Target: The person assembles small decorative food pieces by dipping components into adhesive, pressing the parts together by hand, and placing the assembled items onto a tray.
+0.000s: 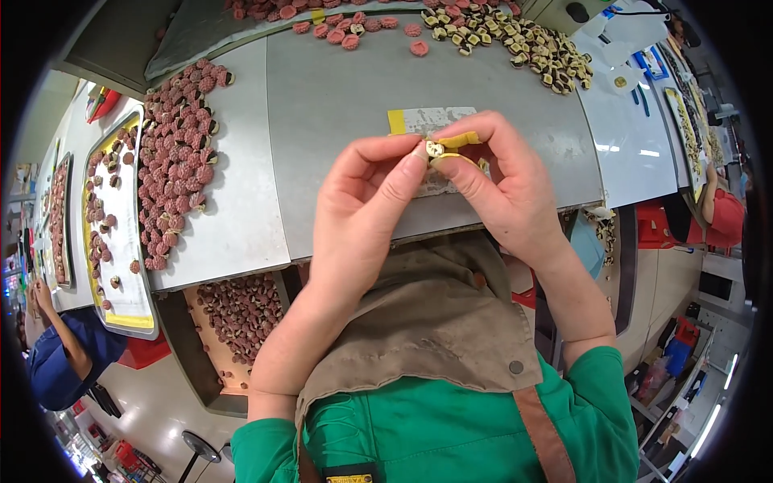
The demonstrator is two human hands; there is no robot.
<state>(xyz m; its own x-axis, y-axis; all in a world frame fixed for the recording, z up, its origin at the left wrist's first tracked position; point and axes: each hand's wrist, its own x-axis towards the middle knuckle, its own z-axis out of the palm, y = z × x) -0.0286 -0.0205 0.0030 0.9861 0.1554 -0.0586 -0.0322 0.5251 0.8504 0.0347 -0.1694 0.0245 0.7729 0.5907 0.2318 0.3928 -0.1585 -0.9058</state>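
In front of my chest, a small cream-coloured piece with dark marks point(435, 149) is pinched between both hands. My left hand point(366, 185) is closed, its thumb and forefinger pressed against the piece's left side. From the right, my right hand point(511, 189) grips it between thumb and fingers, which wear yellow coverings at the tips. Underneath the hands, a worn whitish pad with a yellow end point(397, 122) lies on the grey metal tabletop point(346, 80); the hands hide part of it.
Pink raspberry-shaped pieces point(173, 153) are heaped at left, beside a tray point(121, 225) with scattered ones. Cream-and-dark pieces point(523, 44) are piled far right, pink cups point(346, 32) far centre. An open drawer point(237, 322) below holds more berries. Co-workers' arms point(68, 346) show at the left edge.
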